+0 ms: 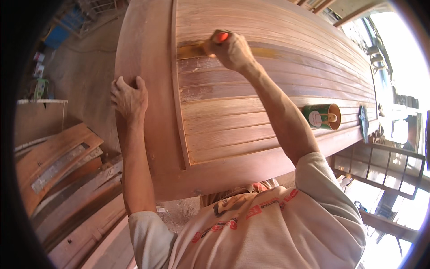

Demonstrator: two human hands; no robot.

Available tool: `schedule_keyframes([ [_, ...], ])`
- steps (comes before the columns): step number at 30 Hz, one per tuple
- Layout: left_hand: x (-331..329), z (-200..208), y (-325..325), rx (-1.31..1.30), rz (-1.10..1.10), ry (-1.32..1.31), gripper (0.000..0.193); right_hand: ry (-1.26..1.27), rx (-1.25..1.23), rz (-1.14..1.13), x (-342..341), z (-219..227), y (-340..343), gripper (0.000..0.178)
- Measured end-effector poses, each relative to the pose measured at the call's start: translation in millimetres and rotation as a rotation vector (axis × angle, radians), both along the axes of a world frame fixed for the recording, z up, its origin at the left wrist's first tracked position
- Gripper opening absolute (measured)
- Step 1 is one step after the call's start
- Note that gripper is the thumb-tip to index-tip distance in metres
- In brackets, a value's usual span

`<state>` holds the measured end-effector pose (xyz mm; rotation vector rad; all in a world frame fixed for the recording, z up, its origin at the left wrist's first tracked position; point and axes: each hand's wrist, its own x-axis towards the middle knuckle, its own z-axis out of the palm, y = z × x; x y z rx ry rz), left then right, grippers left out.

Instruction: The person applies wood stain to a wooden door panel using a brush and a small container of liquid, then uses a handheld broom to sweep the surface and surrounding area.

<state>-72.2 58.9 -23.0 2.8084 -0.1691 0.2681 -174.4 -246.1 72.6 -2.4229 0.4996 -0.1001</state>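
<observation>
A large reddish-brown wooden door (156, 148), with a frame around a panel of narrow grooved boards (242, 130), lies before me. My right hand (230, 51) is closed around a tool with an orange-red handle end (222, 37), over the far left of the boards. Its working end is blurred and mostly hidden by the fingers. A yellowish-brown, wet-looking strip (190, 52) runs along the board under it. My left hand (130, 96) rests on the door's left edge, fingers bent and somewhat apart, with nothing held.
A green can (321, 116) with a pale object inside sits on the door's near right part. Beyond it, a bluish flat item (363, 123) lies at the right edge. Wooden pieces (62, 161) are stacked at left. A gridded frame (378, 166) stands at right.
</observation>
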Motion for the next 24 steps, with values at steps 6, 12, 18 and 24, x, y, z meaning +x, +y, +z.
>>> schedule_keyframes([
  [6,-1.9,5.3,-0.7,0.021,0.011,0.008,0.070,0.061,0.008,-0.225,-48.4,-13.6,-72.6,0.027],
  [12,-1.5,4.5,-4.9,0.042,-0.024,-0.075,0.066,-0.165,-0.238,-0.326,-145.6,59.3,-141.2,0.024],
  [18,1.1,-4.5,7.1,0.095,0.009,-0.078,0.070,-0.101,-0.500,-0.536,-251.1,182.3,-130.4,0.032],
  [24,10.6,-14.7,10.7,0.080,0.049,-0.071,0.071,0.007,-0.385,-0.683,-366.8,168.2,-180.1,0.028],
])
